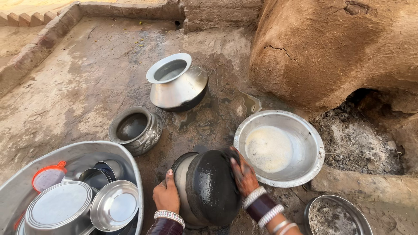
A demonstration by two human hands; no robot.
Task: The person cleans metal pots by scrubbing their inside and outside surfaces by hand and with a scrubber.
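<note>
A soot-blackened metal pot (209, 185) lies tipped on its side on the wet ground, its dark bottom turned toward me. My left hand (166, 195) grips its rim on the left. My right hand (244, 173), smeared with dark grime, presses flat against the pot's blackened base on the right. Bangles circle both wrists. Just to the right stands a wide steel bowl (305, 130) holding cloudy water.
A big metal tub (135, 174) at lower left holds several steel bowls, lids and an orange strainer (47, 177). A shiny tilted pot (178, 85) and a dark small pot (135, 129) stand farther off. A clay oven (331, 48) with ash rises at right; an ash-filled pan (337, 217) sits lower right.
</note>
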